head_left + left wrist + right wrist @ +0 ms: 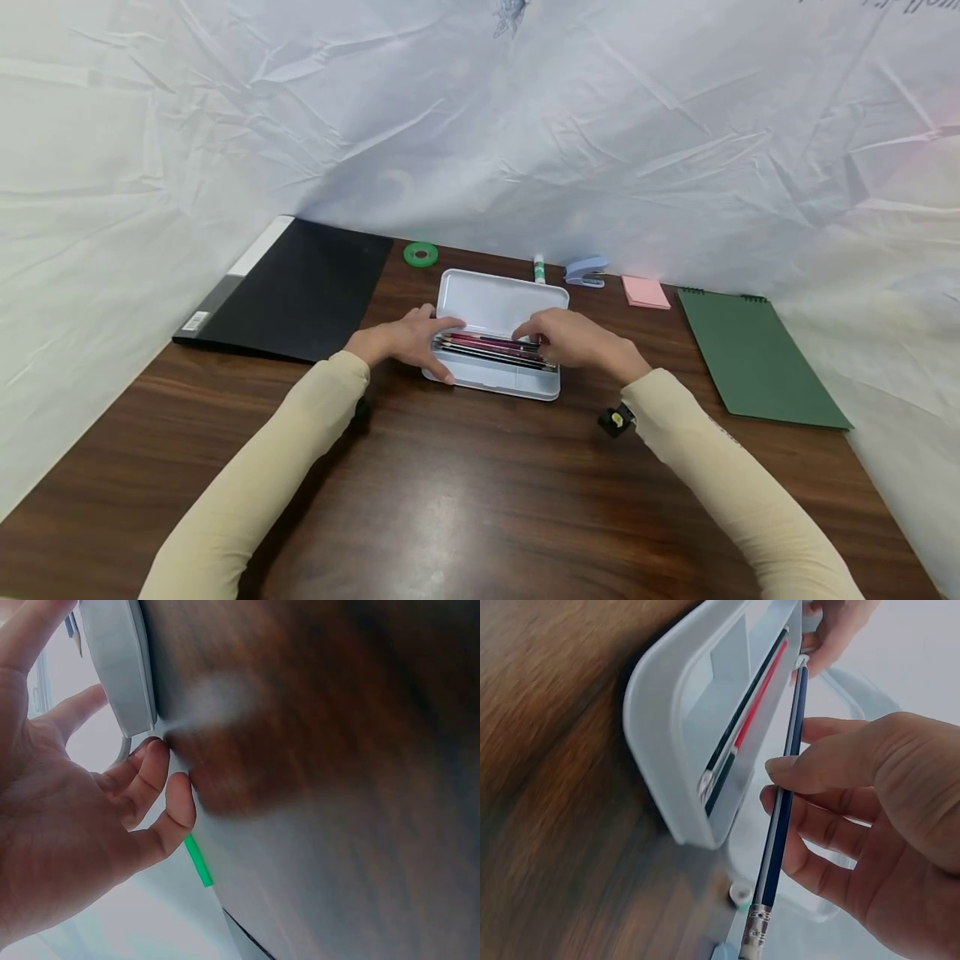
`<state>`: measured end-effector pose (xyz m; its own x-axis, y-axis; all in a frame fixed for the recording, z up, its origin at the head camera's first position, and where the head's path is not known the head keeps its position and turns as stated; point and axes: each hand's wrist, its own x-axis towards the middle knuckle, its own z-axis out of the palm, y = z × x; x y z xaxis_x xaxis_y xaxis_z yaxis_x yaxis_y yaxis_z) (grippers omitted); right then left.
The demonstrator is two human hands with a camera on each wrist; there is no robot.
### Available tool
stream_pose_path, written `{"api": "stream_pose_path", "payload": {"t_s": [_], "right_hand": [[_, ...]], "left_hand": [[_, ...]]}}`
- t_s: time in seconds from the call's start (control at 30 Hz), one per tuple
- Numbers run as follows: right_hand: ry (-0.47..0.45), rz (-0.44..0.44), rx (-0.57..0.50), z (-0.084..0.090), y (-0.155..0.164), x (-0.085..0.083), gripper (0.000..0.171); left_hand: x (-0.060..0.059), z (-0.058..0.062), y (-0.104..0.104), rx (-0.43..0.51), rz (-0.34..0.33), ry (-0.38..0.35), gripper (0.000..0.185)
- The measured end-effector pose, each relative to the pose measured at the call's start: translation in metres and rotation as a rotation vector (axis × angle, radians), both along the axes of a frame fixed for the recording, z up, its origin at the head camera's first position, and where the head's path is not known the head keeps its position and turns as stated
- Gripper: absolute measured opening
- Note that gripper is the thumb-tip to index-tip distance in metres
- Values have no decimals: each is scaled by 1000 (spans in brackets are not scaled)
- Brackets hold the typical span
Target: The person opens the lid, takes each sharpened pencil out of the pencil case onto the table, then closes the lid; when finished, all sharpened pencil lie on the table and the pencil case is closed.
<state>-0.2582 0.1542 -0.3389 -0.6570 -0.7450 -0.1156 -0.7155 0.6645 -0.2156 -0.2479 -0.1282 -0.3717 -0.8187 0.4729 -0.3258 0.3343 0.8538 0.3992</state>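
A white pencil case [498,300] lies open on the table with its lid folded back. Several dark and red pencils [491,350] lie lengthwise over its tray. My right hand [576,337] pinches a dark blue striped pencil [774,840] between thumb and fingertips; its silver ferrule and white eraser point toward the bottom of the right wrist view. A red pencil [759,697] and darker ones rest inside the tray there. At the case's left end, my left hand [405,337] spreads around the corner, thumb by the front edge, fingers fairly straight and touching it.
Left of the case lies a black folder [307,283]. Behind are green tape [421,254], a glue stick [539,269] and a blue stapler [587,271]. Pink sticky notes [646,292] and a green spiral pad [757,358] lie to the right. White sheeting [480,125] surrounds the wooden table [510,483].
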Motion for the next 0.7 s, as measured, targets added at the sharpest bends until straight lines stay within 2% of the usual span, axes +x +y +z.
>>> {"api": "stream_pose_path", "payload": {"t_s": [0.47, 0.7], "right_hand": [[-96, -78, -54, 2, 51, -1, 40], [-106, -119, -80, 0, 77, 0, 42]], "left_hand": [[0, -1, 1, -7, 8, -2, 96], [1, 0, 1, -4, 10, -7, 97]]}}
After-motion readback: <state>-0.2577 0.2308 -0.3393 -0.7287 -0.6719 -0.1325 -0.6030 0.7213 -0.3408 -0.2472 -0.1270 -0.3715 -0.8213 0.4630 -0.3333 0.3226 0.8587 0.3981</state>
